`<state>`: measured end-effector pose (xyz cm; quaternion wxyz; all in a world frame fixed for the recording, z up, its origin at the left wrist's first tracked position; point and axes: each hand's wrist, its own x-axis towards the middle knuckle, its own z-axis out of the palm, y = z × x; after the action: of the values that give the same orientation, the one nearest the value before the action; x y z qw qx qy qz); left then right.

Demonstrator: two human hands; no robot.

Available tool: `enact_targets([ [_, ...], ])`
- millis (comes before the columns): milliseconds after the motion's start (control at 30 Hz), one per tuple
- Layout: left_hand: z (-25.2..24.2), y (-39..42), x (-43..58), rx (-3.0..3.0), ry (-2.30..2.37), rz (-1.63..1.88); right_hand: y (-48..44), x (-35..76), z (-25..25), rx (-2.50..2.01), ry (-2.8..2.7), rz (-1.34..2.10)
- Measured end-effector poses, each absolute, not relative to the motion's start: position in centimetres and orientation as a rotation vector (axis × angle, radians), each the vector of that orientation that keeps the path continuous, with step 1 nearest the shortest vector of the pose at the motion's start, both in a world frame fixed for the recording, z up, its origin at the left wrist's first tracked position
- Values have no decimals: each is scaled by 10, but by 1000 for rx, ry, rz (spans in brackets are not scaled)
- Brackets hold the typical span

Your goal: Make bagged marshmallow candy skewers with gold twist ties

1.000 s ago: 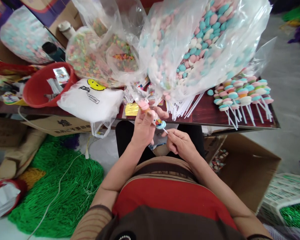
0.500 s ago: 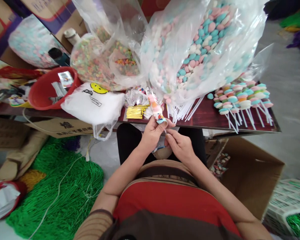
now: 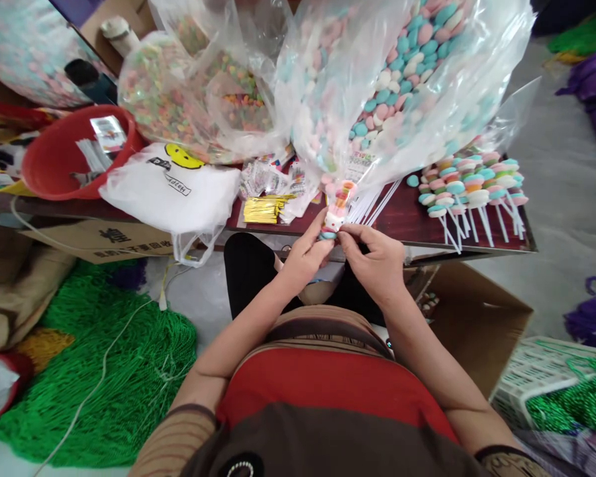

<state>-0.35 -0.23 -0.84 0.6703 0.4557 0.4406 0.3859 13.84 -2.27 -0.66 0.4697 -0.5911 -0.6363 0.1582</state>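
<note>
A marshmallow candy stick in a clear printed wrapper stands tilted at the table's front edge, its pink and orange end pointing away from me. My left hand is closed around its lower end, the thumb beside a blue piece. From the other side, my right hand pinches the same lower end between thumb and fingers. Its fingertips hide the stick. Just left lie gold twist ties and printed clear wrappers. White sticks lie behind my right hand.
Big clear bags of marshmallows and small gummies fill the table's back. Several candy skewers lie at right. A red basin and white bag stand left. Below are a carton and green strands.
The view has shifted. The candy stick now leans rightward rather than leftward. My right hand has moved up from the stick below to the candy's lower end, beside my left hand.
</note>
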Motion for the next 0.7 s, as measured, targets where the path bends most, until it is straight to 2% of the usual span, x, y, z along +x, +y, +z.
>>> enact_targets([
  [233, -15, -2, 3, 967, 959, 915, -16, 138, -17, -1378, -1701, -58],
  [400, -39, 0, 5, 1085, 1051, 1045, -14, 138, -23, -1356, -1792, -205],
  [567, -49, 10, 8, 1225, 1172, 1170, -16, 131, -29, -1316, -1814, -222],
  [700, -37, 15, 7, 1180, 1100, 1159, -12, 130, -28, -1323, -1745, -115],
])
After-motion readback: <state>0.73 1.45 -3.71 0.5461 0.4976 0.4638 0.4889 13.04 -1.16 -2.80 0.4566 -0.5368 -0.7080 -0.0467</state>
